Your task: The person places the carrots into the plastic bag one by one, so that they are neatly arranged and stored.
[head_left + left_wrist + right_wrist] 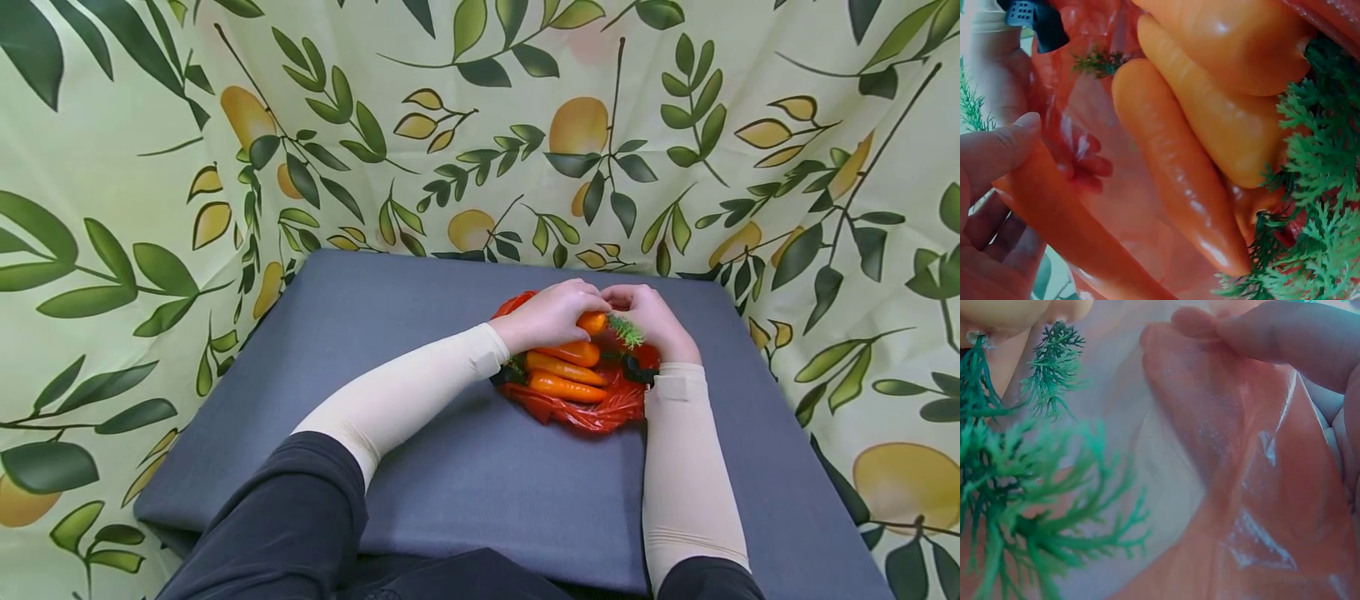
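Several orange toy carrots (566, 387) with green leafy tops lie in an open red plastic bag (600, 417) on the table's right half. My left hand (549, 315) holds a carrot (1079, 219) over the bag's far side, thumb on top and fingers beneath. That carrot's green top (626, 331) points toward my right hand (651, 321). At the bag's far right edge, the right hand pinches the thin red film, with fingertips (1194, 324) showing through it. In the left wrist view, other carrots (1166, 162) lie side by side, leaves (1316, 156) to the right.
Under the bag is a table (420, 467) covered in grey cloth. A curtain (480, 125) printed with leaves and fruit hangs behind the table and along both sides. Both forearms in pale sleeves (420, 392) reach across the table's front edge.
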Action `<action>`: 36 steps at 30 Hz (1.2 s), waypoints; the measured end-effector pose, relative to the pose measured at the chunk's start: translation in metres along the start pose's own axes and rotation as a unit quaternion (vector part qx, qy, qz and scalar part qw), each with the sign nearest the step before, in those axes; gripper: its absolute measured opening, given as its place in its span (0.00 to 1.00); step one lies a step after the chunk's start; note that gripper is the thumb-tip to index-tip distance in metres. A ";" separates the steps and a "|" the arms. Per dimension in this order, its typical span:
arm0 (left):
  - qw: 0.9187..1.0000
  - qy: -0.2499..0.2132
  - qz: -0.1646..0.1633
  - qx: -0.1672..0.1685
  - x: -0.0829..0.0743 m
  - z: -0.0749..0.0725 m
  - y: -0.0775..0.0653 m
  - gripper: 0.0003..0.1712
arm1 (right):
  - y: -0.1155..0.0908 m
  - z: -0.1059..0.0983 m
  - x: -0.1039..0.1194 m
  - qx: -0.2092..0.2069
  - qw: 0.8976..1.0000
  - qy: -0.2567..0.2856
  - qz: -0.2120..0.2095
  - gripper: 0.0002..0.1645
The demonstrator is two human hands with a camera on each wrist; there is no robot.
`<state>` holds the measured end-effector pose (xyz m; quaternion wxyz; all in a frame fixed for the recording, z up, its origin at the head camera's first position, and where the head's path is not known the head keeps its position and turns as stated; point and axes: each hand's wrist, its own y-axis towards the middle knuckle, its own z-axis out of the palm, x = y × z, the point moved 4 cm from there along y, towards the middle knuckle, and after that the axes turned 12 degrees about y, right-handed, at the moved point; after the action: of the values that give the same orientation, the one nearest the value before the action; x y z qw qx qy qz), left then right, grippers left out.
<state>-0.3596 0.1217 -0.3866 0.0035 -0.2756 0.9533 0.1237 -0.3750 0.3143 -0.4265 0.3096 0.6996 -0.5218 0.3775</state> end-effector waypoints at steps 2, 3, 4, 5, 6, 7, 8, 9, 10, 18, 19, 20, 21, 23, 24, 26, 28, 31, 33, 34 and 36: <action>1.000 0.003 0.001 0.001 0.000 0.004 0.001 0.26 | 0.001 0.000 -0.001 -0.002 1.000 0.000 0.001 0.18; 1.000 0.006 0.001 0.001 0.000 0.005 0.002 0.26 | 0.001 0.000 -0.001 -0.001 1.000 0.000 0.000 0.18; 1.000 0.009 0.001 0.001 0.000 0.007 0.003 0.26 | 0.002 0.000 -0.002 -0.001 1.000 -0.001 -0.001 0.18; 1.000 0.013 0.001 0.001 0.001 0.009 0.003 0.27 | 0.002 0.000 -0.002 0.000 1.000 -0.004 -0.003 0.18; 1.000 0.015 0.000 0.002 0.001 0.011 0.004 0.27 | 0.003 0.000 -0.003 0.001 1.000 -0.004 -0.005 0.18; 1.000 0.016 0.000 0.001 0.002 0.012 0.004 0.27 | 0.003 0.000 -0.003 0.000 1.000 -0.002 -0.007 0.18; 1.000 0.016 -0.001 0.001 0.002 0.013 0.004 0.27 | 0.004 0.000 -0.003 0.001 1.000 -0.004 -0.010 0.18; 1.000 0.016 -0.001 0.000 0.003 0.015 0.004 0.28 | 0.004 0.000 -0.003 0.001 1.000 -0.003 -0.011 0.18; 1.000 0.015 -0.001 -0.001 0.003 0.016 0.004 0.28 | 0.004 -0.001 -0.004 0.002 1.000 -0.003 -0.013 0.18; 1.000 -0.014 -0.016 -0.004 0.011 0.028 0.005 0.31 | 0.004 -0.004 -0.002 0.006 0.999 -0.021 -0.025 0.19; 1.000 -0.017 -0.021 -0.001 0.012 0.030 0.005 0.32 | 0.004 -0.005 -0.002 0.004 0.999 -0.023 -0.027 0.19; 0.999 -0.020 -0.025 0.001 0.012 0.032 0.005 0.32 | 0.004 -0.005 -0.002 0.002 0.999 -0.025 -0.027 0.19; 0.999 -0.020 -0.031 0.006 0.012 0.033 0.005 0.33 | 0.004 -0.005 -0.002 0.000 0.999 -0.028 -0.030 0.19; 0.999 -0.019 -0.041 0.014 0.012 0.035 0.004 0.34 | 0.005 -0.005 -0.003 -0.002 0.999 -0.031 -0.034 0.20; 0.999 -0.016 -0.044 0.016 0.011 0.036 0.004 0.34 | 0.005 -0.005 -0.003 -0.004 0.999 -0.032 -0.036 0.19; 0.999 -0.013 -0.043 0.016 0.011 0.038 0.004 0.34 | 0.005 -0.005 -0.003 -0.006 0.999 -0.035 -0.039 0.19; 0.999 -0.013 -0.042 0.015 0.010 0.039 0.004 0.34 | 0.004 -0.005 -0.004 -0.008 0.999 -0.035 -0.037 0.18; 0.999 -0.019 -0.039 0.013 0.012 0.044 0.003 0.34 | 0.003 -0.005 -0.004 -0.006 0.999 -0.027 -0.028 0.18; 0.999 -0.028 -0.041 0.013 0.013 0.048 0.002 0.36 | 0.002 -0.005 -0.004 -0.003 1.000 -0.015 -0.020 0.17; 0.999 -0.033 -0.041 0.014 0.013 0.050 0.002 0.37 | 0.002 -0.005 -0.004 -0.002 1.000 -0.010 -0.016 0.17; 0.998 -0.047 -0.042 0.013 0.014 0.053 0.001 0.39 | 0.002 -0.005 -0.005 -0.001 1.000 -0.003 -0.009 0.17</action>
<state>-0.3759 0.1280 -0.4388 0.0573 -0.3095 0.9411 0.1238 -0.3782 0.3198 -0.4279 0.3120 0.7051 -0.5165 0.3725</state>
